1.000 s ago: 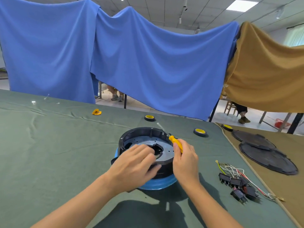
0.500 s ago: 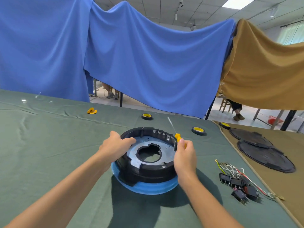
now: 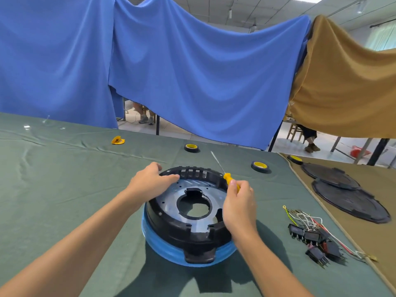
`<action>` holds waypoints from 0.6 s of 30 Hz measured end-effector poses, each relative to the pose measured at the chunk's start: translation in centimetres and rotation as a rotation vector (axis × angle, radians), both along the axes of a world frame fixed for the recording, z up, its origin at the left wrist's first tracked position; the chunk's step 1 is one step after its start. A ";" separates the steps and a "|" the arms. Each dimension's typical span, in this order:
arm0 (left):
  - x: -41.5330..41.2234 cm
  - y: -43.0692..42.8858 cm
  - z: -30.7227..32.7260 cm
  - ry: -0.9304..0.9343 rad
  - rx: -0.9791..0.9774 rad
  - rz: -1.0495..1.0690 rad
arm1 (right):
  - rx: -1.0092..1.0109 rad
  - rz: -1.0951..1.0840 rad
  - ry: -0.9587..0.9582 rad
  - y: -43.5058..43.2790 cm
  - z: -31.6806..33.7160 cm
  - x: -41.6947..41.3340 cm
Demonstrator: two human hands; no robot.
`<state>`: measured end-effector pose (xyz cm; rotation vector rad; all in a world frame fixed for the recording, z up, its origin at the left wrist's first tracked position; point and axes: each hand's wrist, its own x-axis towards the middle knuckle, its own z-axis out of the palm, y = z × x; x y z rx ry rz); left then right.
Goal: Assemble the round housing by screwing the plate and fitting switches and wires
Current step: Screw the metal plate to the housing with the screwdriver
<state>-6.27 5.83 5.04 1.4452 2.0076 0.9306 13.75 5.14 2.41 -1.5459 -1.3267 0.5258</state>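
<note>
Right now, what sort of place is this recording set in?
Probably an improvised assembly workshop: a green cloth-covered worktable, blue cloth sheets hung as partitions, and loose parts laid out, such as black rocker switches with coloured wires beside a black round plastic housing.

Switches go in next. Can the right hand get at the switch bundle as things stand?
Probably yes: the switches lie on bare cloth right of the right hand, nothing between. But it grips the screwdriver, which likely goes down first.

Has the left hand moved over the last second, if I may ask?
Yes, the left hand went from the plate's hole to the housing's far rim.
</note>
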 end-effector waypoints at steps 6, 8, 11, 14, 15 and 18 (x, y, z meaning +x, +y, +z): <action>-0.5 -0.6 1.1 0.638 -0.021 0.117 | -0.033 0.158 0.004 3.0 1.5 3.0; 0.0 -0.4 0.8 0.660 0.065 0.086 | -0.051 0.079 0.014 2.9 1.5 3.3; 0.4 0.6 0.2 0.408 0.172 -0.128 | -0.107 0.026 0.102 1.5 0.5 3.3; 1.0 1.2 -0.5 0.248 0.084 -0.212 | -0.122 0.044 0.106 0.2 -0.3 2.3; 1.0 1.4 -0.8 0.261 0.074 -0.184 | -0.117 0.041 0.103 0.3 -0.3 2.1; 0.3 1.5 -0.5 0.390 0.095 -0.049 | -0.121 0.061 0.113 1.5 0.0 2.2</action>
